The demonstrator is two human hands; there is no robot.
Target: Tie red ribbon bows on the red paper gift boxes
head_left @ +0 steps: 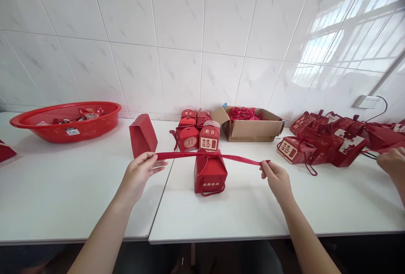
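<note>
A small red gift box [210, 172] with pale lettering and a cord handle stands upright on the white table. Across its top runs a red ribbon [180, 155], stretched out to both sides and crossed or knotted at the middle. My left hand [139, 174] pinches one end of it, thumb and forefinger closed and the other fingers loose. At the opposite end, my right hand [276, 179] grips the ribbon between its fingertips. Both hands hover above the table, level with the box top and apart from it.
Behind the box stand several red boxes [190, 139] and a cardboard carton [253, 131] of red ribbons. A plain red box [143, 134] and a red plastic basket [72, 132] are leftward. Finished-looking boxes [329, 143] crowd the right, beside another person's hand [392, 162].
</note>
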